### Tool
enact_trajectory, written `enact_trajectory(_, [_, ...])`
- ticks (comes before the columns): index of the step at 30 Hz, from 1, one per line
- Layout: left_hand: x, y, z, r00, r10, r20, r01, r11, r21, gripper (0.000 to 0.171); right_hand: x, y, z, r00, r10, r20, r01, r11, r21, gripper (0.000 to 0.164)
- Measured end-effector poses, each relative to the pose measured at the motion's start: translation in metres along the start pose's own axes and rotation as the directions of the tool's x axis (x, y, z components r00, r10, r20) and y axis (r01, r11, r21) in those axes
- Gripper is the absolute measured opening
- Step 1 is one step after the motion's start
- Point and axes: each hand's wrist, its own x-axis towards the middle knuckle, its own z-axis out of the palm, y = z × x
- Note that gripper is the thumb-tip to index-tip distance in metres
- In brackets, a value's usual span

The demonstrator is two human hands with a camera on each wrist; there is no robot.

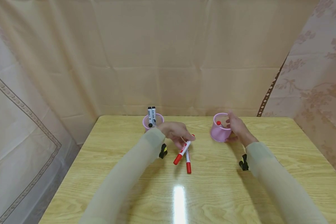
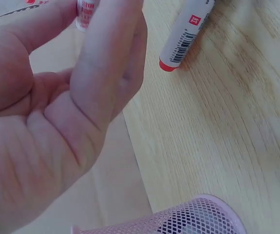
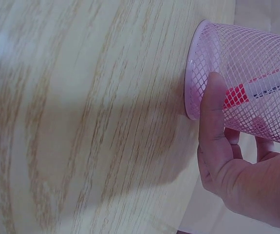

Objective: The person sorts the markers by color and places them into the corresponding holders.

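Note:
In the head view my left hand [image 1: 175, 132] pinches a red-capped white marker [image 1: 182, 153], which slants over the wood table. A second red marker [image 1: 188, 165] lies beneath it, also seen in the left wrist view as a red-ended marker [image 2: 186, 36] with a barcode. On the right, my right hand [image 1: 237, 126] holds a pink mesh pen cup [image 1: 219, 134] by its right side. Inside that cup stands a red marker [image 1: 218, 123]; the right wrist view shows its red end [image 3: 236, 96] through the mesh, with a finger [image 3: 213, 102] along the cup wall.
Behind my left wrist stands another pink mesh cup [image 1: 161, 119], partly covered by the hand, with several black-capped markers [image 1: 153, 115] in it. A beige curtain [image 1: 179, 62] hangs along the table's back edge. Glare [image 1: 179, 202] shows on the wood near the front.

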Motion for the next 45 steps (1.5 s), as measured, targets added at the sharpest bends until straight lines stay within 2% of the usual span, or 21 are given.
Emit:
enact_trajectory(4, [0.0, 0.0, -0.001, 1.0, 0.005, 0.016, -0.005, 1.0, -0.016, 0.024, 0.0, 0.0, 0.0, 1.0, -0.005, 0.007, 0.005, 1.0, -0.003, 0.099])
enact_trajectory(8, [0.002, -0.002, 0.0, 0.999, 0.046, 0.011, -0.046, 0.999, -0.021, 0.023, 0.0, -0.001, 0.0, 1.0, -0.005, 0.009, 0.005, 1.0, -0.001, 0.1])
enact_trajectory(14, [0.004, -0.002, 0.002, 0.991, 0.124, -0.053, -0.126, 0.991, -0.047, 0.043, -0.001, -0.001, 0.001, 1.0, -0.005, 0.002, 0.005, 1.0, 0.008, 0.097])
enact_trajectory(16, [0.005, -0.003, 0.002, 0.987, 0.148, -0.064, -0.152, 0.986, -0.06, 0.044, -0.001, -0.001, 0.001, 1.0, -0.007, 0.0, 0.007, 1.0, 0.008, 0.097])
enact_trajectory(25, [0.005, -0.001, 0.005, 0.969, 0.225, -0.099, -0.239, 0.959, -0.152, 0.029, -0.001, -0.001, 0.001, 1.0, -0.001, 0.002, 0.001, 1.0, 0.003, 0.094])
enact_trajectory(29, [0.005, 0.002, 0.008, 0.953, 0.265, -0.146, -0.289, 0.941, -0.177, 0.032, -0.001, -0.001, 0.001, 1.0, -0.002, 0.004, 0.002, 1.0, 0.006, 0.097])
enact_trajectory(36, [0.007, 0.007, 0.013, 0.911, 0.326, -0.255, -0.378, 0.905, -0.196, 0.027, 0.0, 0.001, 0.0, 1.0, -0.004, 0.003, 0.004, 1.0, 0.013, 0.097])
enact_trajectory(43, [0.008, 0.014, 0.018, 0.895, 0.323, -0.308, -0.404, 0.88, -0.251, 0.025, 0.0, 0.0, 0.0, 1.0, -0.004, 0.005, 0.004, 1.0, 0.019, 0.091])
enact_trajectory(45, [0.01, 0.017, 0.019, 0.883, 0.336, -0.327, -0.428, 0.863, -0.268, 0.024, 0.0, 0.0, 0.0, 1.0, -0.005, 0.005, 0.005, 1.0, 0.017, 0.091])
